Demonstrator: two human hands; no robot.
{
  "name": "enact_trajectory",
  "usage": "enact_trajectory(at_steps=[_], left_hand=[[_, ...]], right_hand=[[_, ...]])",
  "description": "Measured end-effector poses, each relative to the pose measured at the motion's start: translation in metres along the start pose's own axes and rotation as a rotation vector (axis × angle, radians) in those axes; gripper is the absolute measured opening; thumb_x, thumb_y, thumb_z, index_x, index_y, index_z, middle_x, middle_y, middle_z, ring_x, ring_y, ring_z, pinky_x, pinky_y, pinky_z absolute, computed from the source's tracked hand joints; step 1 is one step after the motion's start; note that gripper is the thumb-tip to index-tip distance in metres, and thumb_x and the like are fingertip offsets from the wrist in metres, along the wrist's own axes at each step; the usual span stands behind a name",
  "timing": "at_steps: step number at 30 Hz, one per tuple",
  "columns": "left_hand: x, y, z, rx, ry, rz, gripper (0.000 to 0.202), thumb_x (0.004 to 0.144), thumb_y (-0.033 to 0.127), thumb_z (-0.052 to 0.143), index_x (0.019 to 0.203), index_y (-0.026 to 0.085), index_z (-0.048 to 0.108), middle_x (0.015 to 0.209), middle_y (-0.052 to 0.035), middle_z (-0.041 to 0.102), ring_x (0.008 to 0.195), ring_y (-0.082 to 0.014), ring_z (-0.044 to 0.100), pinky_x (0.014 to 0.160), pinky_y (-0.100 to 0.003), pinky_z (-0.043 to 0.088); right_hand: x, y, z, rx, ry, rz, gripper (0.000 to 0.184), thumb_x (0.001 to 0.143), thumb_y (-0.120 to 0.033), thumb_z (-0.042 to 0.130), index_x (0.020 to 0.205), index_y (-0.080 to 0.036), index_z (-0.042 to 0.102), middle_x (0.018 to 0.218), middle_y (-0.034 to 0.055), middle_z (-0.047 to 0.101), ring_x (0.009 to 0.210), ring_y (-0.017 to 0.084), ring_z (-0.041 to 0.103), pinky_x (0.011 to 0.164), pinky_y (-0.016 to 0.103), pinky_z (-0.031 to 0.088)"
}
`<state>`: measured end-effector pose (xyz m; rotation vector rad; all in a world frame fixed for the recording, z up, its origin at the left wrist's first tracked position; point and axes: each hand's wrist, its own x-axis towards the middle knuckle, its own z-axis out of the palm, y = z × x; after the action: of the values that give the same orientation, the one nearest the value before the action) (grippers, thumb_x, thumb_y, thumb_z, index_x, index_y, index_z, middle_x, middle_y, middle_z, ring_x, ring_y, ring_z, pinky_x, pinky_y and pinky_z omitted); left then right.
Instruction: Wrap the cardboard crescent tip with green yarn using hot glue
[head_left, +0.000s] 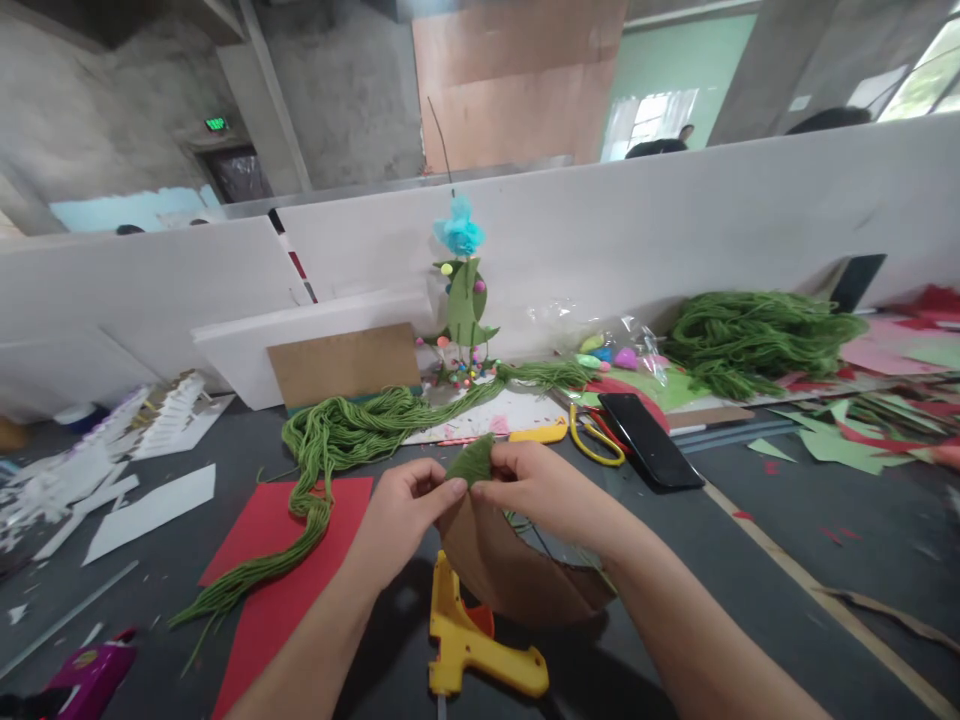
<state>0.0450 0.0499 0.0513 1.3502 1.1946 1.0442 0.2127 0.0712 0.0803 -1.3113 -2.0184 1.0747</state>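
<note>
A curved piece of brown cardboard (517, 570) is held up in front of me, its tip covered in green yarn (471, 462). My left hand (411, 500) pinches the tip from the left, thumb and forefinger closed. From the other side, my right hand (536, 490) pinches the same tip, its fingertips close to the left thumb. Under the cardboard lies a yellow glue gun (476, 640) on the dark table. A long hank of green yarn (352, 430) trails over red paper (277, 580) to the left.
Behind my hands are yellow-handled scissors (596, 440), a yellow cutter (538, 432) and a black phone (651, 440). A plant-like decoration (466, 300) with a blue flower stands by the white partition (675, 220). More yarn (757, 335) and paper scraps (847, 435) lie right; a purple tool (90, 680) lies left.
</note>
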Motion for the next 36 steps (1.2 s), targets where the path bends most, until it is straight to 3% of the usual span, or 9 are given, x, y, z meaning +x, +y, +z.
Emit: enact_trajectory(at_steps=[6, 10, 15, 17, 21, 26, 32, 34, 36], left_hand=[[-0.006, -0.004, -0.001, -0.06, -0.079, -0.07, 0.023, 0.071, 0.033, 0.064, 0.057, 0.017, 0.056, 0.052, 0.0032, 0.05, 0.05, -0.0098, 0.047, 0.047, -0.02, 0.041], [-0.018, -0.011, 0.001, -0.188, -0.065, -0.175, 0.021, 0.07, 0.035, 0.066, 0.063, 0.016, 0.06, 0.06, 0.0011, 0.054, 0.057, -0.0117, 0.051, 0.046, -0.021, 0.048], [-0.027, -0.027, 0.003, -0.265, 0.102, -0.178, 0.025, 0.068, 0.036, 0.069, 0.059, 0.015, 0.057, 0.058, 0.0029, 0.051, 0.055, -0.0091, 0.049, 0.047, -0.02, 0.05], [-0.027, -0.033, 0.001, -0.244, 0.182, -0.148, 0.026, 0.067, 0.037, 0.07, 0.06, 0.015, 0.058, 0.057, 0.0031, 0.052, 0.053, -0.0088, 0.048, 0.044, -0.019, 0.05], [-0.024, -0.037, -0.006, -0.215, 0.308, -0.081, 0.027, 0.065, 0.039, 0.071, 0.061, 0.014, 0.059, 0.056, 0.0034, 0.052, 0.052, -0.0089, 0.048, 0.04, -0.018, 0.049], [-0.018, -0.041, -0.014, -0.197, 0.384, -0.04, 0.028, 0.064, 0.039, 0.071, 0.063, 0.013, 0.061, 0.059, 0.0029, 0.053, 0.053, -0.0097, 0.049, 0.041, -0.021, 0.052], [-0.01, -0.055, -0.025, -0.25, 0.521, 0.055, 0.026, 0.065, 0.038, 0.071, 0.067, 0.015, 0.06, 0.061, 0.0058, 0.047, 0.056, -0.0081, 0.046, 0.049, -0.02, 0.054], [-0.007, -0.061, -0.026, -0.267, 0.568, 0.092, 0.026, 0.064, 0.037, 0.072, 0.066, 0.014, 0.06, 0.061, 0.0064, 0.044, 0.055, -0.0074, 0.043, 0.05, -0.021, 0.054], [-0.005, -0.066, -0.026, -0.275, 0.587, 0.104, 0.026, 0.064, 0.038, 0.072, 0.066, 0.014, 0.06, 0.061, 0.0065, 0.044, 0.053, -0.0068, 0.042, 0.051, -0.022, 0.054]], right_hand=[[-0.003, 0.001, -0.004, 0.051, -0.158, -0.057, 0.011, 0.07, -0.019, 0.05, 0.06, -0.016, 0.047, 0.058, -0.0054, 0.038, 0.055, 0.009, 0.035, 0.05, 0.02, 0.028], [-0.002, 0.005, 0.002, -0.014, -0.172, -0.059, 0.012, 0.069, -0.017, 0.05, 0.058, -0.016, 0.045, 0.056, -0.0053, 0.038, 0.053, 0.008, 0.035, 0.046, 0.02, 0.025], [0.003, 0.009, 0.016, -0.049, -0.128, -0.044, 0.01, 0.069, -0.02, 0.054, 0.061, -0.015, 0.053, 0.055, -0.0042, 0.043, 0.054, 0.01, 0.037, 0.048, 0.022, 0.026], [0.004, 0.01, 0.019, -0.053, -0.088, -0.046, 0.007, 0.071, -0.022, 0.056, 0.071, -0.015, 0.058, 0.056, -0.0041, 0.045, 0.055, 0.01, 0.039, 0.049, 0.022, 0.027], [0.006, 0.012, 0.015, -0.078, -0.023, -0.07, 0.022, 0.072, -0.022, 0.058, 0.093, -0.016, 0.06, 0.059, -0.0042, 0.049, 0.058, 0.012, 0.045, 0.053, 0.022, 0.03], [0.005, 0.016, -0.002, -0.154, -0.015, -0.099, 0.011, 0.074, -0.018, 0.054, 0.076, -0.015, 0.064, 0.064, -0.0012, 0.057, 0.061, 0.012, 0.049, 0.056, 0.022, 0.034], [-0.005, 0.029, -0.01, -0.316, -0.091, -0.133, 0.015, 0.078, -0.022, 0.055, 0.079, -0.017, 0.068, 0.064, -0.0016, 0.059, 0.057, 0.011, 0.049, 0.053, 0.021, 0.036], [-0.008, 0.04, -0.006, -0.442, -0.014, -0.146, 0.017, 0.079, -0.02, 0.053, 0.078, -0.016, 0.069, 0.071, 0.0017, 0.062, 0.065, 0.014, 0.053, 0.062, 0.024, 0.041], [-0.01, 0.05, 0.001, -0.51, 0.102, -0.129, 0.02, 0.08, -0.014, 0.05, 0.084, -0.013, 0.069, 0.091, 0.0099, 0.062, 0.085, 0.021, 0.055, 0.078, 0.033, 0.041]])
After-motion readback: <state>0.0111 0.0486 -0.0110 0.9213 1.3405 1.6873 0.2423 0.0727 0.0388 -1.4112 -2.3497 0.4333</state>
